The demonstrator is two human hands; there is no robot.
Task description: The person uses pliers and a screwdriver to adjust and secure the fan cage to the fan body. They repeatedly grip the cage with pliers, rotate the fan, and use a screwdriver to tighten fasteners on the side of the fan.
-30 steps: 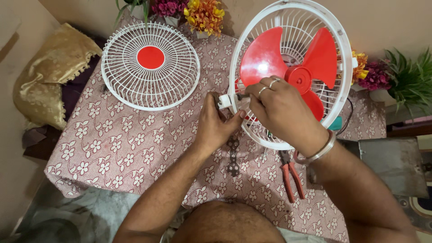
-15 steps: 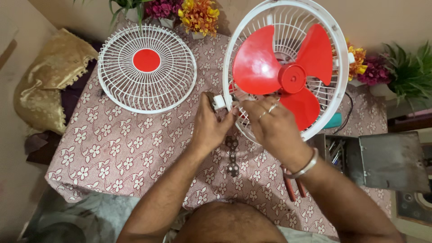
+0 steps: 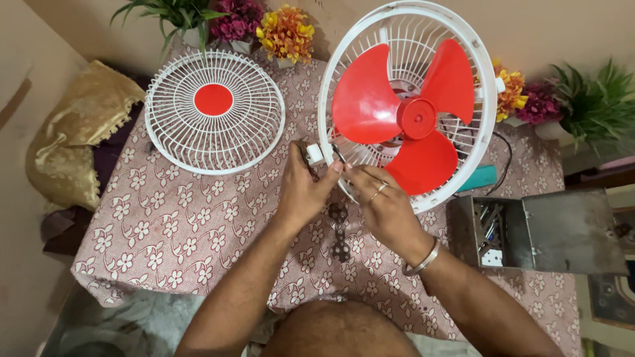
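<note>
Both hands (image 3: 344,192) pinch upright fan's (image 3: 410,99) rim clip (image 3: 315,154).

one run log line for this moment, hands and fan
left hand: on small white clip at fan rim | right hand: fingertips at rim beside it | fan: red blades, front open | loose front grille: flat on table

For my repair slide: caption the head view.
Both hands, left hand and right hand, work at the rim of a red-bladed fan; its front grille lies aside.
</note>
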